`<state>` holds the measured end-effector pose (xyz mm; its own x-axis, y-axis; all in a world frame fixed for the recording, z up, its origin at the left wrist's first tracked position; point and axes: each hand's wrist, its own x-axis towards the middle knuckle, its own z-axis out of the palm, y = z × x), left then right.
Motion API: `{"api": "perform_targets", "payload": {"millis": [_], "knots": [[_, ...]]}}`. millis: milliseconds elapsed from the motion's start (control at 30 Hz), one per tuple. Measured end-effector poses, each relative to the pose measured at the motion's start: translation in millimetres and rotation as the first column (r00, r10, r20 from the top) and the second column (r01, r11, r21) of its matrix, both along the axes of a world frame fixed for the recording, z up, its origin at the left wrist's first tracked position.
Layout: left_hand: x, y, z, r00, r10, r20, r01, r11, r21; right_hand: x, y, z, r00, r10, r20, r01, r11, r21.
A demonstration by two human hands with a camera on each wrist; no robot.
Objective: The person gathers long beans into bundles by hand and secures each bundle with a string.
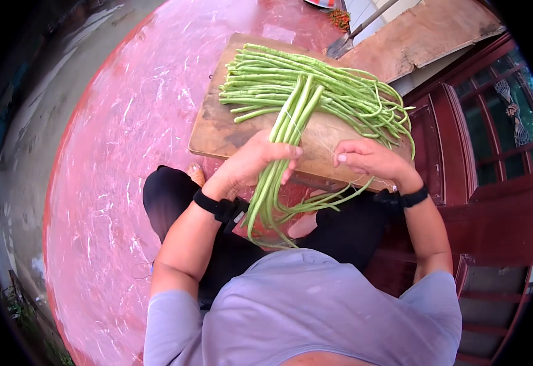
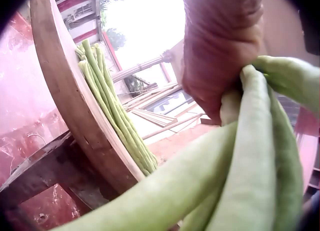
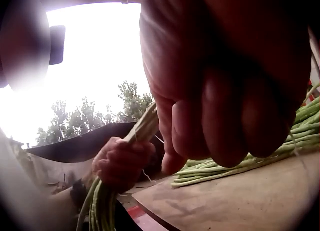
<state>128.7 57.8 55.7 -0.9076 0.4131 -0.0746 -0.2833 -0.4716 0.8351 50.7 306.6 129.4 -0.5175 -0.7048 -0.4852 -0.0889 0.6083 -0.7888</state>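
Green bean bundle [image 1: 288, 129] points lengthwise forward, slightly right.

The head camera looked forward and down from above the left fingers [image 1: 286, 150] and right fingers [image 1: 351, 147]. The left wrist camera [image 1: 233, 210] (its view steeply tilted) and right wrist camera [image 1: 388, 197] sat close to their fingers, facing past them. Head and right wrist shared both sets, plus the surface [image 1: 217, 131] nearby.

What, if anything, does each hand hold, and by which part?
Left hand: a bundle of long green beans, partway along. Right hand: thin white string, exact place hidden.
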Motion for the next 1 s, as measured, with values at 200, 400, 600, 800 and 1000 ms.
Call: {"api": "perform_targets", "payload": {"millis": [200, 400, 600, 800, 1000], "knots": [[-7, 22, -25, 0.994, 0.036, 0.103, -0.016, 0.982, -0.19, 14, -12, 37, 0.846, 0.19, -0.498, -0.272, 0.958, -0.097], [13, 39, -8, 0.911, -0.403, 0.088, 0.41, 0.86, -0.305, -7, -37, 31, 0.737, 0.251, -0.627, -0.334, 0.943, -0.015], [19, 21, 3, 0.722, -0.69, -0.046, 0.637, 0.689, -0.346, -25, -26, -6, 0.918, 0.213, -0.335, -0.259, 0.961, -0.098], [16, 3, 5, 0.97, -0.231, -0.08, 0.224, 0.97, -0.088, 11, 9, -44, 0.972, -0.21, 0.104, 0.22, 0.971, -0.092], [7, 20, -13, 0.999, -0.026, -0.043, 0.024, 0.999, -0.048, 66, -8, -49, 0.96, -0.265, -0.09, 0.212, 0.899, -0.384]]}}
